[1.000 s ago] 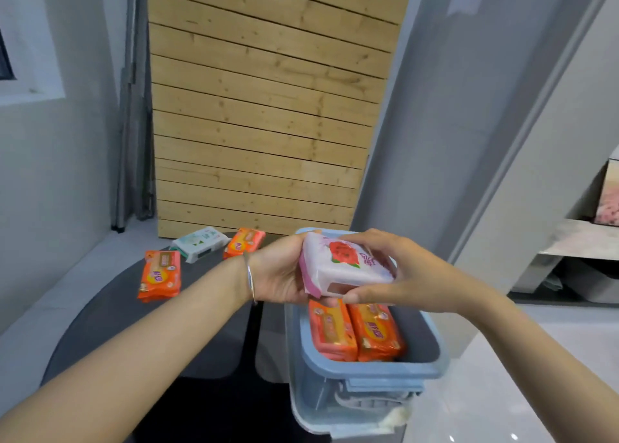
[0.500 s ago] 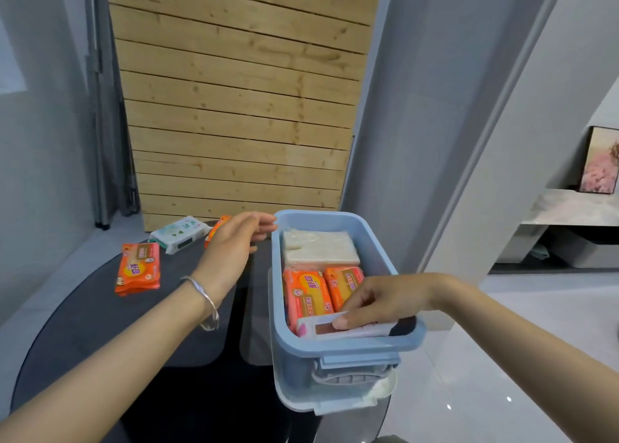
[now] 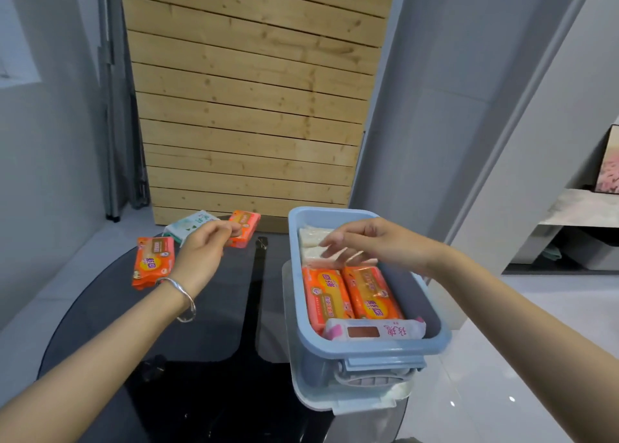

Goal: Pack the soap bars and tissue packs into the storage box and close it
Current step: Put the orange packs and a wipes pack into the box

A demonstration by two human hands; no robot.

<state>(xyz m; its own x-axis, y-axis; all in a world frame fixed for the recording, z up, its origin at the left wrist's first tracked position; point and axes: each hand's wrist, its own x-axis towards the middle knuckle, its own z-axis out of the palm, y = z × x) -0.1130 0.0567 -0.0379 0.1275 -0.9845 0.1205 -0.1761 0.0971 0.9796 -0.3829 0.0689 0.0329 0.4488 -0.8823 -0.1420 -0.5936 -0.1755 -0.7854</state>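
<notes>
A blue storage box (image 3: pixel 368 349) stands open on the right of the dark table. Inside it lie two orange soap bars (image 3: pixel 326 298) (image 3: pixel 371 292), a white pack (image 3: pixel 313 241) at the back, and a pink-and-white tissue pack (image 3: pixel 375 330) on edge against the front wall. My right hand (image 3: pixel 375 245) hovers over the back half of the box, fingers spread and holding nothing. My left hand (image 3: pixel 204 251) reaches out left of the box and pinches the near edge of an orange soap bar (image 3: pixel 246 226) on the table.
Another orange soap bar (image 3: pixel 152 262) and a green-and-white tissue pack (image 3: pixel 187 225) lie on the round dark glass table (image 3: pixel 201 342). A clear lid (image 3: pixel 335 406) sits under the box. A slatted wooden panel (image 3: pixel 251 108) leans behind the table. White floor lies to the right.
My right hand set the pink-and-white tissue pack at the front of the box, let go and rose over the box's back. My left hand reached out to the far orange soap bar.
</notes>
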